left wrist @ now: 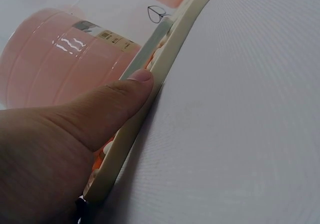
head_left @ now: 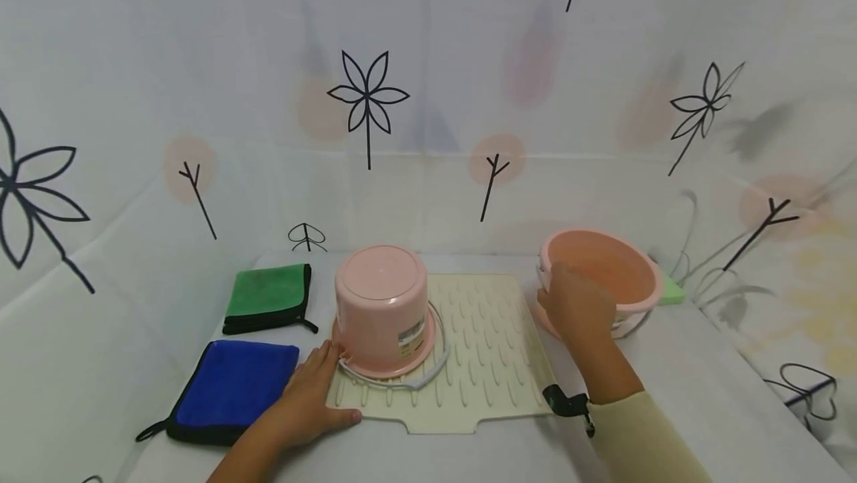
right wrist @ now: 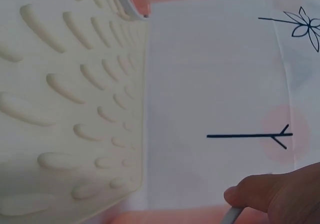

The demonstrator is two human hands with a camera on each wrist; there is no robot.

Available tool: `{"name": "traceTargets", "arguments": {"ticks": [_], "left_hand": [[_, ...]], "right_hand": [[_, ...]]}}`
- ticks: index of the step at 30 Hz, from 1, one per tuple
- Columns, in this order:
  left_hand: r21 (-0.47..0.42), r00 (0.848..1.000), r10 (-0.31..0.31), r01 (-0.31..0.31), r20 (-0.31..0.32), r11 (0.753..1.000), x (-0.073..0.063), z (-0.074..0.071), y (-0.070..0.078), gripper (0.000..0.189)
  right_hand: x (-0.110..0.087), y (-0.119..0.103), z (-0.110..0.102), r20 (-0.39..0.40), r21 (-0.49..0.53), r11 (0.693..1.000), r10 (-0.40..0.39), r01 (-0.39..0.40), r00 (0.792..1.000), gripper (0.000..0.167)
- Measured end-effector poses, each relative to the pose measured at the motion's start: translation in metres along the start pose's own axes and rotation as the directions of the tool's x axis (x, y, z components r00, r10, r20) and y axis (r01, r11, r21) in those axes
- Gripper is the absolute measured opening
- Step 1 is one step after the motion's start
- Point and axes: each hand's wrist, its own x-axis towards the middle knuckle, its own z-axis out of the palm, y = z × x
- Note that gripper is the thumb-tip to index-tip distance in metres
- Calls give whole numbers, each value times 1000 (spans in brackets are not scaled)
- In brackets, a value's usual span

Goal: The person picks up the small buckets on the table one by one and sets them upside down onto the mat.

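An upside-down pink bucket (head_left: 382, 304) stands on a cream plastic board (head_left: 478, 349) with rows of raised ridges, its grey handle lying around the rim. My left hand (head_left: 304, 397) lies at the board's front left corner, fingers extended beside the bucket's rim. Its thumb (left wrist: 127, 92) presses along the board's edge in the left wrist view. To the right of the board, my right hand (head_left: 579, 304) grips a second pink bucket (head_left: 623, 267) at the left side of its rim, opening upward. The thumb of the right hand (right wrist: 292, 191) lies over a pale handle (right wrist: 232, 215); its fingers are mostly hidden.
A folded green cloth (head_left: 268, 293) and a folded blue cloth (head_left: 230, 382), both black-edged, lie on the left. A light green item (head_left: 672, 289) shows partly behind the right bucket. White patterned fabric (head_left: 428, 96) rises behind the white table surface (head_left: 509, 453).
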Motion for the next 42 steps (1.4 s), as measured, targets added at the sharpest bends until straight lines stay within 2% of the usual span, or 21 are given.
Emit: {"name": "traceTargets", "arguments": {"ticks": [5,11,14,19,27,38,42], "left_hand": [[-10,1000,10,-10,-3,1000,-1,-2,1,135],[-4,1000,2,-2,3,1000,-1,-1,0,136],[-5,1000,-5,5,7,1000,-2,-1,0,137],[-3,1000,-1,1,-1,1000,-3,-3,2,137],[-3,1000,-16,16,15,1000,-2,-2,2,136],[0,1000,6,-6,3,1000,-3,-3,3,136],[0,1000,8,-8,0,1000,-4,-3,4,136]], "right_hand": [[-3,4,-1,-46,3,999,-33,33,998,30],[-8,10,-4,-13,18,999,-35,35,999,33],[-14,12,-6,-21,45,999,-28,29,999,34],[-24,10,-12,-103,86,995,-32,41,994,35],[-37,2,-17,-246,146,988,-17,55,969,36],[-53,1,-19,-347,279,959,60,42,936,41],[-60,4,-22,-308,376,926,150,-25,939,44]]}}
